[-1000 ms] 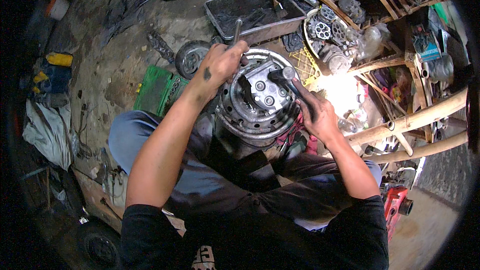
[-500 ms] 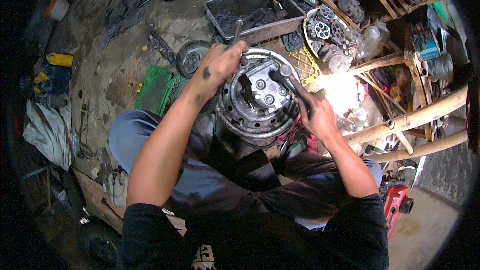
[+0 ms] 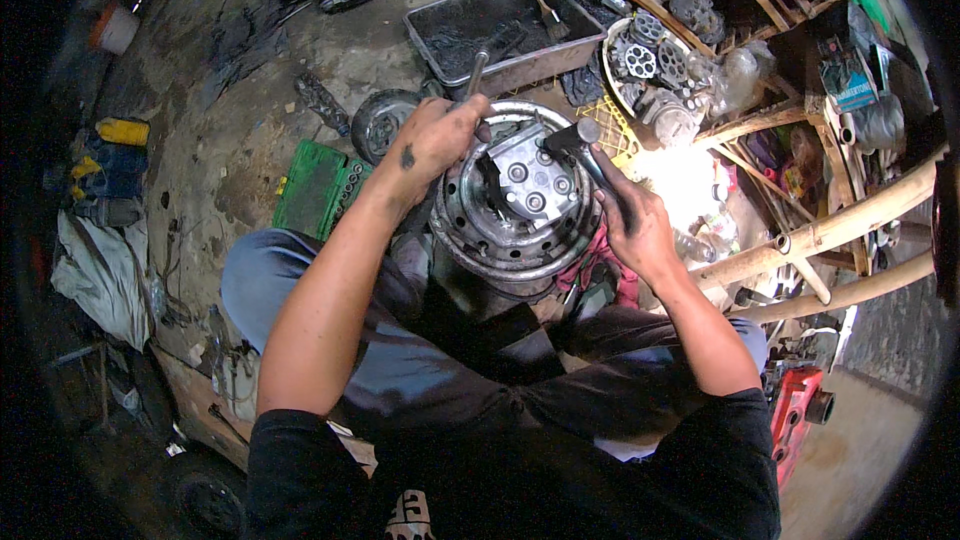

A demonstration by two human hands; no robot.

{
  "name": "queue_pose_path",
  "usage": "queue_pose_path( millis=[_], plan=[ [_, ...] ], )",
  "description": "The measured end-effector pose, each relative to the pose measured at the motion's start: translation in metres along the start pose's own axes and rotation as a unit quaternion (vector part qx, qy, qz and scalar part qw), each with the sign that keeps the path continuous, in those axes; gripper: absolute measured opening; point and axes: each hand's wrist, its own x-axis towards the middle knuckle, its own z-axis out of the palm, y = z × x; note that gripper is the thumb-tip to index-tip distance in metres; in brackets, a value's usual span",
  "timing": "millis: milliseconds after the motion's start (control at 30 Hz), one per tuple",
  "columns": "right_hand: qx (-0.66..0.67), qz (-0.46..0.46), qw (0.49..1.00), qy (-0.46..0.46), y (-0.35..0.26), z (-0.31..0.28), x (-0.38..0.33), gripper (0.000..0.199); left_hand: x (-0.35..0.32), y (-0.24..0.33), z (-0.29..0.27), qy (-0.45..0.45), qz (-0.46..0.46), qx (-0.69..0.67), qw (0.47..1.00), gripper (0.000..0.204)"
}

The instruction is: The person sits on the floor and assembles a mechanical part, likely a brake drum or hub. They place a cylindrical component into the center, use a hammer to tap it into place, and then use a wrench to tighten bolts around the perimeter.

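A silver metal part with several round bolt-like fittings (image 3: 527, 155) rests on a steel wheel rim (image 3: 525, 262) between my legs. My left hand (image 3: 438, 145) is closed round a metal rod (image 3: 479, 66), whose upper end sticks out above the fist at the rim's far left. Its lower end is hidden. In my right hand (image 3: 640, 230) is a hammer (image 3: 577, 138), gripped by the dark handle. The hammer head is over the part's far right corner; whether they touch I cannot tell.
Beyond the rim lies a black tub (image 3: 505, 80) with a brush (image 3: 548, 10). A green socket case (image 3: 308, 188) and a round dark pan (image 3: 382, 124) are at left. At right stand a basin of metal parts (image 3: 645, 65), a bright lamp (image 3: 680, 185) and wooden poles (image 3: 850, 225).
The hammer head has shifted slightly up and its head has turned. My left hand keeps the rod in nearly the same place. The whole view has moved a little.
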Motion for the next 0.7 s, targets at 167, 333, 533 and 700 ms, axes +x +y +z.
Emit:
queue_pose_path(
  millis=[167, 333, 533, 700],
  plan=[
    [-0.059, 0.013, 0.997, -0.052, -0.007, -0.003, -0.003, 0.059, 0.008, -0.020, 0.000, 0.005, 0.102, 0.069, 0.992, 0.045],
    [-0.059, 0.032, 0.996, -0.056, -0.006, -0.001, -0.005, 0.058, -0.008, 0.010, -0.001, -0.053, -0.023, -0.012, 0.998, 0.052],
    [0.016, 0.005, 1.000, -0.007, 0.007, -0.004, -0.003, 0.055, -0.010, 0.011, -0.006, 0.059, 0.046, 0.038, 0.996, 0.045],
    [0.071, 0.056, 0.996, 0.005, 0.010, -0.012, -0.001, 0.044, -0.026, 0.029, -0.020, -0.130, -0.008, -0.137, 0.982, 0.029]
  ],
)
